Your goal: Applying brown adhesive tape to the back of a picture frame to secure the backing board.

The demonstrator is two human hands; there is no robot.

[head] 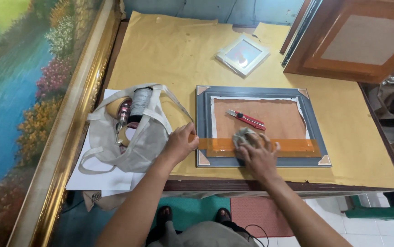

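Observation:
A grey picture frame (316,123) lies face down on the table, its brown backing board (274,120) showing. An orange strip of tape (297,146) runs across its lower part. My left hand (181,142) presses the left end of the strip at the frame's edge. My right hand (257,154) holds a grey cloth (244,135) pressed onto the strip. A red utility knife (246,118) rests on the backing board.
A pale fabric bag (137,137) holding tape rolls and tools lies left of the frame, on white paper. A small white frame (242,55) sits at the back. A wooden frame (357,41) leans at the right, and a large gold-framed landscape painting (18,100) at the left.

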